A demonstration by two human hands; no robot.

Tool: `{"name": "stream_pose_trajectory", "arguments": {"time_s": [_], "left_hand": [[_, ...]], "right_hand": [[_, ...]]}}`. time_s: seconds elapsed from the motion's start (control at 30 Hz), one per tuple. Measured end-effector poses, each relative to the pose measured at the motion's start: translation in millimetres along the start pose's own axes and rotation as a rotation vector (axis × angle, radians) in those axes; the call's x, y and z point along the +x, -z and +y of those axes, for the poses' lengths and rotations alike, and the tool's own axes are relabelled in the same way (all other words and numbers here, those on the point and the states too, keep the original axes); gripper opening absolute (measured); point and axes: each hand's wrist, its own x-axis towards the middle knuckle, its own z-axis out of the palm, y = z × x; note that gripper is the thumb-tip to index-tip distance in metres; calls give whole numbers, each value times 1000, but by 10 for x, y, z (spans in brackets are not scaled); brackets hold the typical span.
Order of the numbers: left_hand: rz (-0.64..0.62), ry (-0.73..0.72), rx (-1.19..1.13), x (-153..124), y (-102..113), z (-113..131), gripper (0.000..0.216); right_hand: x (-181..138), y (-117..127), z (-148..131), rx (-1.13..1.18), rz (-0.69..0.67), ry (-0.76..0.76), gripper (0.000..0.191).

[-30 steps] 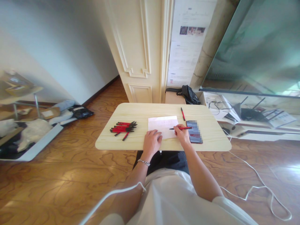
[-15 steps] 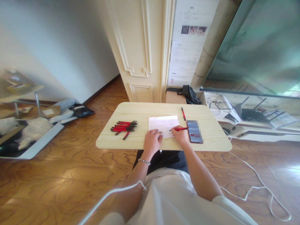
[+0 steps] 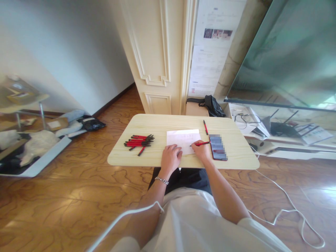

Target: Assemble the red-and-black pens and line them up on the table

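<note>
My right hand (image 3: 201, 151) is closed round a red pen (image 3: 202, 143), its tip resting on a white sheet of paper (image 3: 182, 137) on a small light wooden table (image 3: 157, 122). My left hand (image 3: 170, 157) lies on the near left corner of the sheet with its fingers curled, pinning it down. A bundle of several red and black pens (image 3: 138, 141) lies at the left of the table. One more red pen (image 3: 205, 127) lies alone beyond the paper. A phone (image 3: 217, 147) sits just right of my right hand.
A black bag (image 3: 214, 105) rests on a box behind the table. A low shelf with a router and papers (image 3: 280, 129) runs along the right under a glass panel. A white cable (image 3: 283, 210) trails on the wooden floor. Clutter on a tray (image 3: 34, 147) lies at left.
The pen in my right hand has shifted slightly left over the paper. My left hand has stayed in place on the sheet.
</note>
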Motion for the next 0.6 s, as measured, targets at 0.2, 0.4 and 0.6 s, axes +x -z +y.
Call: {"name": "stream_pose_trajectory", "arguments": {"time_s": [0.2,0.4,0.6], "left_hand": [[-14,0,40,-3,2,2,24],[-14,-2,54,-5,2,-2,24],[8,-4,42,-5,-29,-40,21]], "right_hand": [[6,27,-17,76,-27,-12,18],[6,155,-95,551,5,-110,38],[24,214,-246,1027,-19,-136,31]]}}
